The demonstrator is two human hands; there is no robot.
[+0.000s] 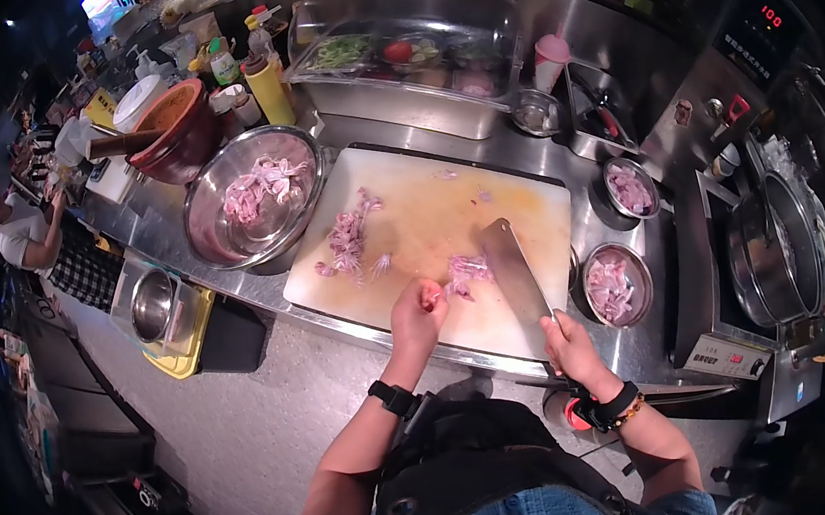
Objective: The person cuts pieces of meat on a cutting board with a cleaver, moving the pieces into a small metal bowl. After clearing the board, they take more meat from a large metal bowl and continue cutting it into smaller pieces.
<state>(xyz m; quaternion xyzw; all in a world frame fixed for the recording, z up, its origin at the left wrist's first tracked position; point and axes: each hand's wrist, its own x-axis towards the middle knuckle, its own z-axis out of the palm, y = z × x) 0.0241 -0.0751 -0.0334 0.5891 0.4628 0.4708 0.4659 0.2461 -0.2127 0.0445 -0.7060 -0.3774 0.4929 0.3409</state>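
My right hand (567, 342) is closed round the handle of a cleaver (514, 265), whose broad blade lies over the right part of a white cutting board (395, 184). Fingers curled, my left hand (420, 312) is at the board's front edge; what it holds, if anything, is too small to name. Just left of the blade sits a small heap of pinkish cut pieces (468, 272). A longer pile of similar pieces (345, 239) lies on the board's left side. A large steel bowl (312, 208) with more pieces stands beyond the board's left edge.
Two small steel bowls (647, 288) (651, 210) of pieces stand right of the board. Behind it is a clear-lidded container (397, 108). A clay mortar (186, 156) and yellow bottle (268, 94) stand back left, pots (751, 272) at right. Another person (28, 233) stands far left.
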